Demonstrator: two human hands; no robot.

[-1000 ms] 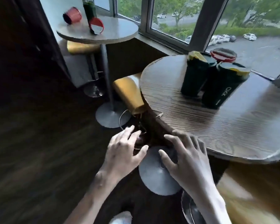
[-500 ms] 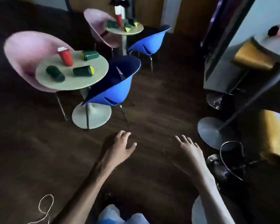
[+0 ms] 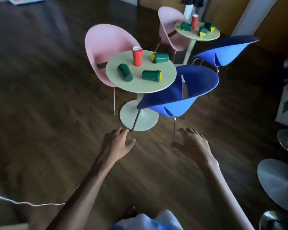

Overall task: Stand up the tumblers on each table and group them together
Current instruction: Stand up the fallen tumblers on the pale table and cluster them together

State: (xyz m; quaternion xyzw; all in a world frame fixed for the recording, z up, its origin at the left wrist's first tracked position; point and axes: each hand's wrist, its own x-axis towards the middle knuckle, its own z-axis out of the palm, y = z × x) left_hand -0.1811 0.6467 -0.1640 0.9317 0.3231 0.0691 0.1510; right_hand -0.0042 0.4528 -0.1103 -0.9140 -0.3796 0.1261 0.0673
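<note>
A round beige table (image 3: 123, 83) stands ahead of me. On it a red tumbler (image 3: 137, 56) is upright, and three green tumblers lie on their sides: one at the left (image 3: 125, 72), one at the front (image 3: 151, 76), one at the back right (image 3: 160, 57). A second beige table (image 3: 208, 36) farther back carries an upright red tumbler (image 3: 194, 21) and several toppled green ones (image 3: 185, 26). My left hand (image 3: 117, 143) and my right hand (image 3: 192, 143) hover over the floor with loose fingers, holding nothing, well short of the near table.
A blue chair (image 3: 181, 95) stands between me and the near table's right side, and a pink chair (image 3: 103, 45) sits behind its left. Another blue chair (image 3: 226, 50) and pink chair (image 3: 171, 25) flank the far table. Metal stool bases (image 3: 279, 181) lie at the right. Dark wood floor all round.
The view has swung away from the window table with its standing tumblers to the two beige tables, which now sit closer and more central. Both hands stay empty in front of me.
</note>
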